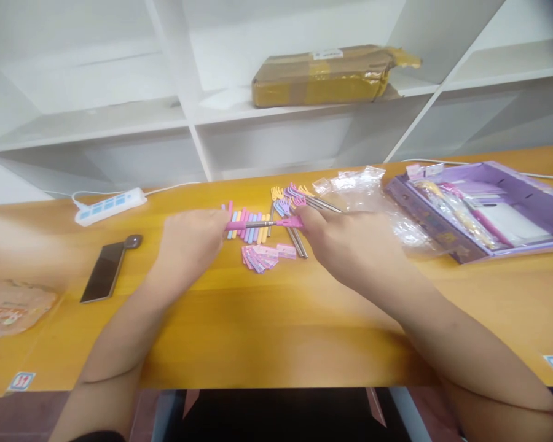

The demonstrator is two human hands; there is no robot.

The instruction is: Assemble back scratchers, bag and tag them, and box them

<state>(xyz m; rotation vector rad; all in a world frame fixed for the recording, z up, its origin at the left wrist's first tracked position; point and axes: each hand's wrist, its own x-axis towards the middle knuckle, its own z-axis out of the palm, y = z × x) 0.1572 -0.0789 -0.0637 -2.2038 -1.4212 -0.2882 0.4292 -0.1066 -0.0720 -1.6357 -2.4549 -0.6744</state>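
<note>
A pink stick with a metal middle section (260, 224) is stretched level between both hands. My left hand (196, 236) is closed on its pink handle end, and my right hand (336, 236) grips its pink head end. Behind it lies a row of pink, blue and yellow tubes (250, 234). Metal rods with yellow, blue and pink claw-shaped heads (283, 205) lie beside the tubes, partly hidden by my right hand. Small pink cards (260, 258) are fanned out on the wooden table (276, 331) in front of the tubes.
Clear plastic bags (359, 187) and a purple box (463, 255) with packaged items stand to the right. On the left are a power strip (111, 206), a black phone (104, 272) and an orange-printed package (16, 308). A taped parcel (322, 80) sits on the white shelf (193, 116).
</note>
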